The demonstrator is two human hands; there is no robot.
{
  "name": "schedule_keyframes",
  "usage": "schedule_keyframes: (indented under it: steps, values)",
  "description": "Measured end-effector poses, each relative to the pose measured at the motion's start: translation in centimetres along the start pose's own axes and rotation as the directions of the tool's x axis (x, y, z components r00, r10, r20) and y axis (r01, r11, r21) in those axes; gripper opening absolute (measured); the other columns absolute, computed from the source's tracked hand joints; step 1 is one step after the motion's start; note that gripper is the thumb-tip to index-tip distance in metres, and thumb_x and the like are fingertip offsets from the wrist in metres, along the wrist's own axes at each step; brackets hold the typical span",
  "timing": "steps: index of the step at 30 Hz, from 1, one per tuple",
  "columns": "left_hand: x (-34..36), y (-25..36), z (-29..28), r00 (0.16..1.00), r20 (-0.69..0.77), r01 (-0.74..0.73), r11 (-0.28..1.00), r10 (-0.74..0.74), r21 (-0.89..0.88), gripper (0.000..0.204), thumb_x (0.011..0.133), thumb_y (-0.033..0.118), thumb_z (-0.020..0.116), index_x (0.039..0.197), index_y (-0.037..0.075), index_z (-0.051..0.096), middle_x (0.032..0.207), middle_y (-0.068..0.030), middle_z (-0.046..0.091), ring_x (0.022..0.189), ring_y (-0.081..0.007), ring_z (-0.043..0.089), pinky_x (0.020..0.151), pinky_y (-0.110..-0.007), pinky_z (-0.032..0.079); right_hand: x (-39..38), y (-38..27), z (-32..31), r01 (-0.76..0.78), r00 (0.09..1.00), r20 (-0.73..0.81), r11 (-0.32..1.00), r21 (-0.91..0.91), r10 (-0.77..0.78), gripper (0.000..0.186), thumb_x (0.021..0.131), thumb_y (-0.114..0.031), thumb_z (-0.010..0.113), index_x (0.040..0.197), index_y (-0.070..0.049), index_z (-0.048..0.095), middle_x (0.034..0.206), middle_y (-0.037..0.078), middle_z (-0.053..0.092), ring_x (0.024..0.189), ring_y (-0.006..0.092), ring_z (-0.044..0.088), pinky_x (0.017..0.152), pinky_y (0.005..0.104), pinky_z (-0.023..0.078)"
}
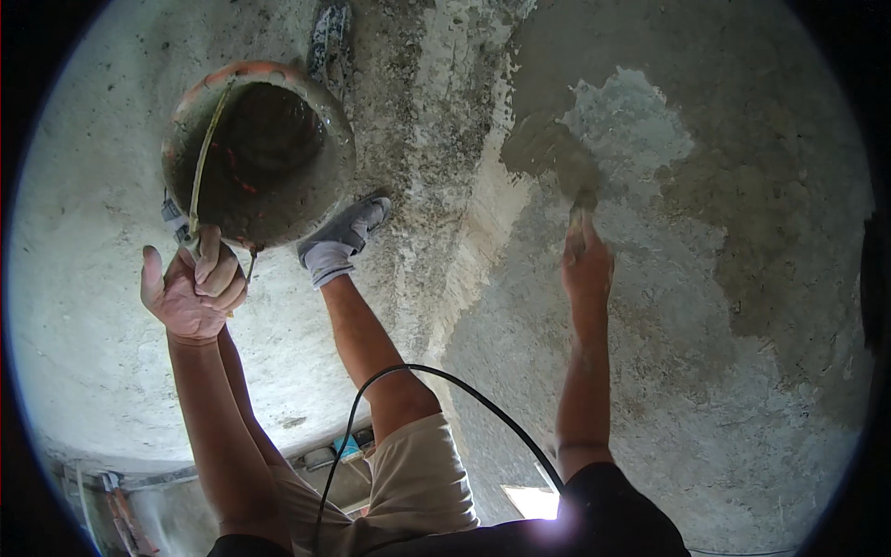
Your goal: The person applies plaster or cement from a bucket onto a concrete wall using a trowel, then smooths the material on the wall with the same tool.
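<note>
My left hand (195,288) has its fingers curled round the pale handle (205,153) of a round, mortar-stained bucket (329,158), with the thumb out to the side; the bucket's inside is dark and wet. My right hand (587,265) grips a small spreading tool (583,200), its shape hard to make out, against the rough grey wall (650,371). Just around and above the tool is a patch of darker wet plaster (548,144), beside a paler grey patch (626,111).
My foot (339,237) in a dark shoe is on the stained floor (102,213), just right of the bucket. A rough seam runs between floor and wall. A black cable (464,385) loops across my body. Pipes (121,506) and small objects lie at the lower left edge.
</note>
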State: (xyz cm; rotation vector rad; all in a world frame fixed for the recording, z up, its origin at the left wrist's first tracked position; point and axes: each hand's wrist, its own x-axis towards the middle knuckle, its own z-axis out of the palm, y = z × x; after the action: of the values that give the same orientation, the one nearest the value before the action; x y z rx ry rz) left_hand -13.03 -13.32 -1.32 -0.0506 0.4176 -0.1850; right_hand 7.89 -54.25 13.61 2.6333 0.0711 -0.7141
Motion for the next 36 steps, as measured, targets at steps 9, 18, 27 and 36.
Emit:
schedule_keyframes:
  steps: [9,18,27,36]
  values:
    - [-0.2,0.4,-0.1,0.999,0.001,-0.036,0.999,0.036,0.016,0.059,0.087,0.066,0.044,0.078,0.008,0.04,0.056,0.0039,0.034,0.043,-0.0048,0.03,0.038,-0.02,0.025,-1.2,0.8,2.7,-0.067,0.981,0.183,0.998,-0.023,0.07,0.044,0.089,-0.019,0.056,0.128,0.0,0.051,0.096,0.021,0.066,0.09,0.0343,0.065,0.079,0.0409,0.051]
    - [0.1,0.4,0.0,1.0,0.009,-0.008,1.0,0.008,0.006,0.06,0.086,0.067,0.044,0.077,0.008,0.039,0.055,0.0041,0.033,0.042,-0.0049,0.029,0.037,-0.02,0.024,-1.2,-0.6,-0.6,-0.076,0.989,0.117,0.987,-0.145,0.093,0.042,0.091,-0.018,0.055,0.13,-0.002,0.05,0.097,0.021,0.066,0.091,0.0346,0.065,0.077,0.0391,0.051]
    - [0.2,0.5,-0.1,1.0,0.02,-0.015,1.0,0.015,-0.004,0.061,0.086,0.068,0.043,0.078,0.008,0.039,0.055,0.0047,0.032,0.041,-0.0047,0.028,0.037,-0.02,0.023,-3.6,-0.1,-1.7,-0.108,0.989,0.101,0.994,-0.025,0.11,0.041,0.091,-0.019,0.055,0.127,0.0,0.052,0.101,0.022,0.065,0.093,0.0339,0.065,0.076,0.0368,0.052]
    - [0.1,0.9,0.1,0.999,-0.013,-0.035,0.999,0.035,0.013,0.061,0.086,0.068,0.044,0.077,0.009,0.038,0.056,0.0043,0.032,0.043,-0.0049,0.029,0.038,-0.019,0.023,-0.4,1.3,8.2,-0.037,0.982,0.185,0.999,-0.038,0.043,0.044,0.09,-0.022,0.054,0.129,-0.001,0.051,0.107,0.025,0.062,0.099,0.0374,0.062,0.086,0.0419,0.049]
